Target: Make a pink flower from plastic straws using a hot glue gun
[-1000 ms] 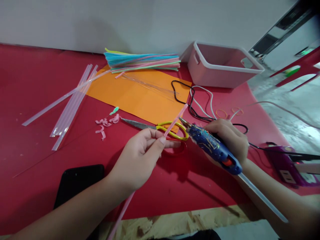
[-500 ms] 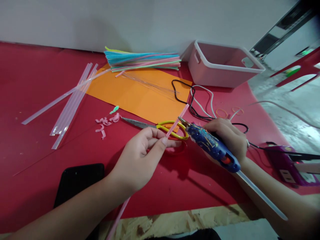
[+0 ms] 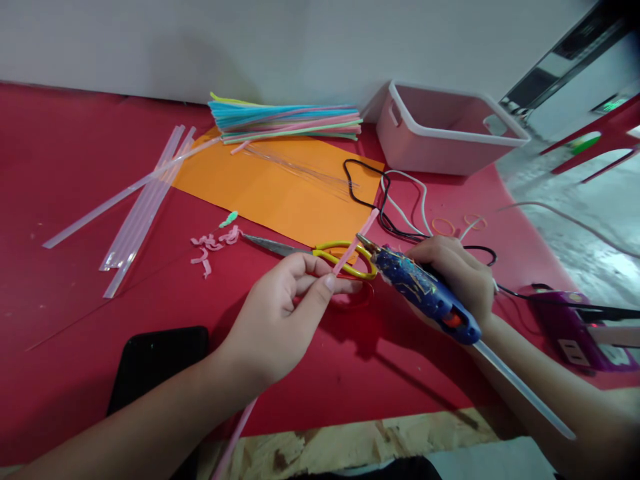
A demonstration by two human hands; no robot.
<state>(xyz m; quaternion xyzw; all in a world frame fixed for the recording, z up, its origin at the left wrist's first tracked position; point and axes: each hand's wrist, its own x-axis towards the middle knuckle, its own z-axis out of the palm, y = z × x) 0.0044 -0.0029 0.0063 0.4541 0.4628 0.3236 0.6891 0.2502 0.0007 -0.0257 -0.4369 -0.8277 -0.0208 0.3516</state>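
Observation:
Between thumb and fingers, my left hand [image 3: 283, 313] pinches a pink pipe cleaner [image 3: 355, 243], whose tail runs below the wrist past the table's front edge. My right hand [image 3: 457, 277] is wrapped round the handle of a blue glue gun [image 3: 425, 287]. Its metal tip meets or nearly touches the pipe cleaner's upper part. A clear glue stick [image 3: 525, 390] sticks out of the gun's back. Under the pipe cleaner lie scissors [image 3: 325, 252] with yellow and red handles, partly covered by my left fingers. Left of them are small pink curled pieces [image 3: 215, 241] and a green-tipped thin stem [image 3: 229, 219].
Several glue sticks [image 3: 145, 207] lie at left, a black phone [image 3: 157, 360] near my left forearm. Behind are an orange sheet [image 3: 280, 190], a pipe cleaner bundle [image 3: 285, 122] and a pink bin [image 3: 440, 143]. Cords [image 3: 385, 213] run right towards a purple power strip [image 3: 575, 333].

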